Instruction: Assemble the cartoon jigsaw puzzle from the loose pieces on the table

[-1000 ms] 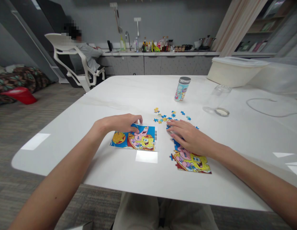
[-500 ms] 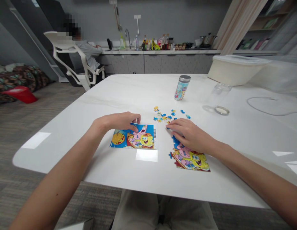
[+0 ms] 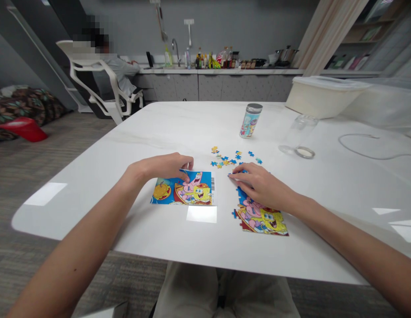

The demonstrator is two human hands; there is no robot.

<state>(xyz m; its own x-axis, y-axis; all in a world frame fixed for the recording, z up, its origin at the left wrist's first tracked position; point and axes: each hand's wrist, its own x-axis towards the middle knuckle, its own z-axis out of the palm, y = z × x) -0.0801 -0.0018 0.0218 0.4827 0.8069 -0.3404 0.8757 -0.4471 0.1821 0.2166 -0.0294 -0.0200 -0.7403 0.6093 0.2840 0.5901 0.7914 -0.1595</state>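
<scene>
Pieces [image 3: 233,162] lie loose just beyond the right hand [image 3: 262,184], nearer it than the left hand [image 3: 170,167], which grips the card [image 3: 201,194] at its far edge. Right fingers bend over the puzzle [image 3: 263,221]; their grasp cannot be determined.

Right hand [image 3: 261,185], fingers [image 3: 239,176] drawn closer together

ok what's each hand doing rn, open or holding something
Left hand: holding the picture card at its far edge.
Right hand: over the partial puzzle; can't tell if it grips a piece.
</scene>
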